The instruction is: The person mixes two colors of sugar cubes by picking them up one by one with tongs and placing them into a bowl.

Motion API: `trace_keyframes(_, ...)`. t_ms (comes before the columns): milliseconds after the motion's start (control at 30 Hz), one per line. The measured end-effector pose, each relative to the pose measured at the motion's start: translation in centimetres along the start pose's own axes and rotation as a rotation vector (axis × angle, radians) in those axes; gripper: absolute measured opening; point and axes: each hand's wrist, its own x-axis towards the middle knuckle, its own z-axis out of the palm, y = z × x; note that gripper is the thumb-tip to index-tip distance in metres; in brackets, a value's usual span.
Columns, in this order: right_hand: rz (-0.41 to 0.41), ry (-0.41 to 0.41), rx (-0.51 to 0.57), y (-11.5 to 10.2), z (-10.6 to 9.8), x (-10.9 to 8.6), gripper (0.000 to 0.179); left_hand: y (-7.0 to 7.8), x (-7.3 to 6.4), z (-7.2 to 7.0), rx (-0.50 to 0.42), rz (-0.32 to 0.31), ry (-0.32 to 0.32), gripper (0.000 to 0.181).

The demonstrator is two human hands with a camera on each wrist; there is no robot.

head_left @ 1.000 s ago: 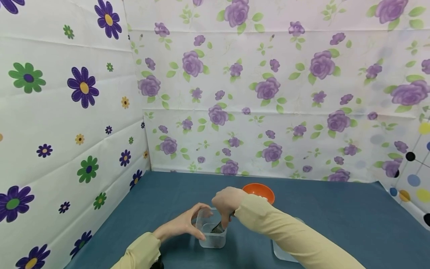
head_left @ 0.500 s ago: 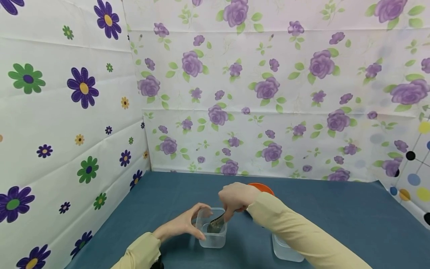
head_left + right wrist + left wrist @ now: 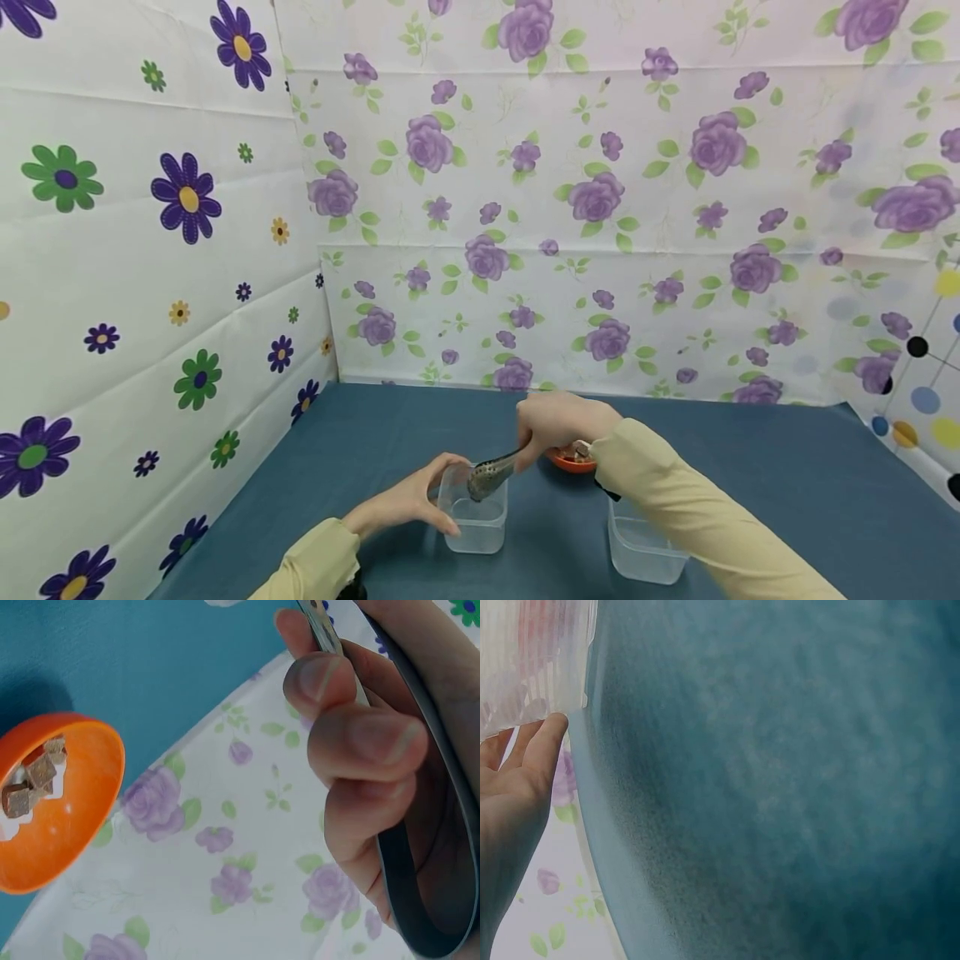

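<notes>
My left hand [image 3: 408,500] holds a clear plastic container [image 3: 480,537] from its left side, thumb in front and fingers behind. In the left wrist view the fingers of that hand [image 3: 525,772] touch the ribbed container [image 3: 551,667]. My right hand [image 3: 558,421] grips a pair of metal tongs [image 3: 491,477], tilted down to the left, their tips inside the container's opening near the rim. Close up, the fingers of the right hand [image 3: 367,742] curl round the tongs [image 3: 433,945], whose bent end is dark. Whether the tips hold anything is unclear.
Behind the right hand stands an orange bowl [image 3: 573,465], partly hidden; the right wrist view shows brown cubes [image 3: 37,776] and something white in it. A second clear container [image 3: 648,558] sits under the right forearm. Patterned sheets [image 3: 600,292] wall the blue table [image 3: 390,417].
My right hand has moved up and right, lifting the tongs from deep in the container to near its rim. More of the second container shows. The left hand has stayed put.
</notes>
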Motion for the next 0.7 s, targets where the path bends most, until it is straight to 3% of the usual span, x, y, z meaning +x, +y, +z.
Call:
trace_keyframes(233, -0.04, 0.006, 0.134, 1.1, -0.3, -1.0, 0.044, -0.1, 0.0, 0.1, 0.004, -0.003, 0.006, 0.066)
trace_keyframes(600, -0.067, 0.057, 0.155, 3.2, -1.3, -2.5, 0.033, -0.2, -0.2, 0.0, -0.019, 0.02, -0.012, 0.071)
trace_keyframes(700, -0.043, 0.066, 0.17, 4.0, -1.6, -3.1, 0.031, -0.2, -0.1, 0.0, -0.02, 0.032, -0.019, 0.071)
